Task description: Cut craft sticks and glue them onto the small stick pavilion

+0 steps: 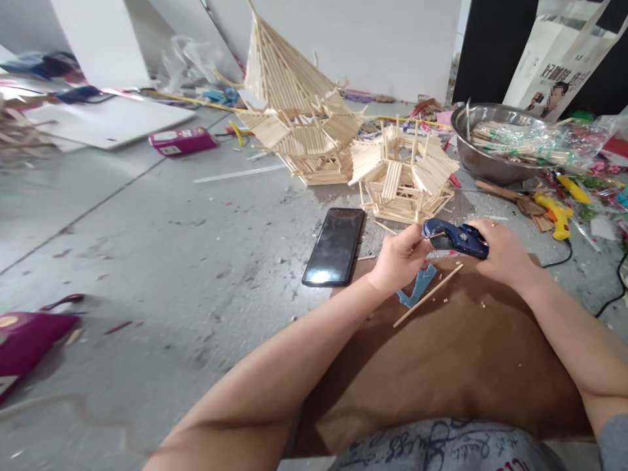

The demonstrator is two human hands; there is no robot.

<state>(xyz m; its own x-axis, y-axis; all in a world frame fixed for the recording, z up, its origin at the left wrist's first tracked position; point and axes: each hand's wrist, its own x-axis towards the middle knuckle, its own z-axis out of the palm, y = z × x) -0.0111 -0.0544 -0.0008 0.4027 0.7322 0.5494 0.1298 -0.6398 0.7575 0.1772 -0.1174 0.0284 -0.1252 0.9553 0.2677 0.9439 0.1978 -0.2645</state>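
Our right hand (505, 254) is curled closed around the handles of a dark blue hand cutter (464, 241), and our left hand (400, 258) is pinched shut at the tool's left end, gripping a thin stick (436, 235) that shows only in part. We have the cutter right of centre, over the far edge of a brown work surface (441, 373); whether its blades are closed we cannot tell. Nearer to us, a bent blue strip (420, 286) and a loose wooden stick (428, 296) lie close together. Left of our left hand, a black phone (334, 247) lies flat. Beyond the hands we see a low stick model (392, 180), and just to its left, farther off, a taller stick tower (289, 72) with a pointed roof. To the right of our right hand lies a yellow glue gun (557, 214); beyond it, a metal bowl (483, 162) holds wrapped sticks, with a white bag (544, 65) standing farther back.
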